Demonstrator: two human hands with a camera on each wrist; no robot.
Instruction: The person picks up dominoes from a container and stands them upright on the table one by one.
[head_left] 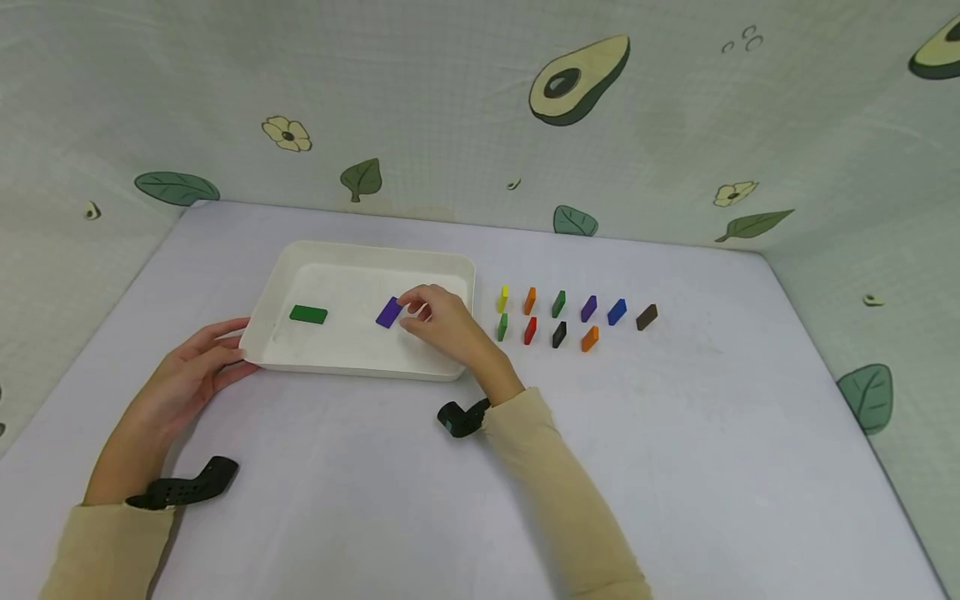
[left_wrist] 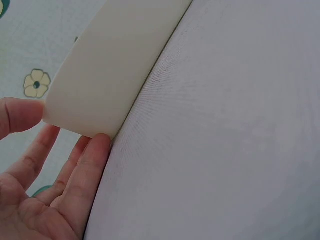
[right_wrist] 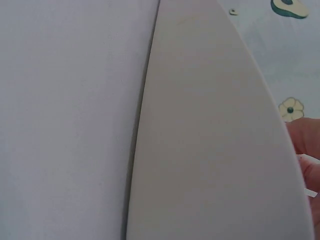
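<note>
A white tray (head_left: pixel 352 354) lies on the table, with a green domino tile (head_left: pixel 308 314) flat in its left half. Right of the middle, a purple domino tile (head_left: pixel 389 312) also lies in it. My right hand (head_left: pixel 442 321) reaches over the tray's right side, fingertips beside the purple tile, thumb and fingers apart. Only a few fingers of this right hand (right_wrist: pixel 307 150) show past the tray wall in the right wrist view. With fairly straight fingers, my left hand (head_left: pixel 187 375) touches the tray's front left corner. In the left wrist view, its fingertips (left_wrist: pixel 102 142) rest against that corner.
Right of the tray, several domino tiles stand on edge in two rows. The back row runs from a yellow tile (head_left: pixel 503 298) to a brown tile (head_left: pixel 647 317); the front row ends with an orange tile (head_left: pixel 590 338). A patterned cloth (head_left: pixel 450 100) hangs behind the table.
</note>
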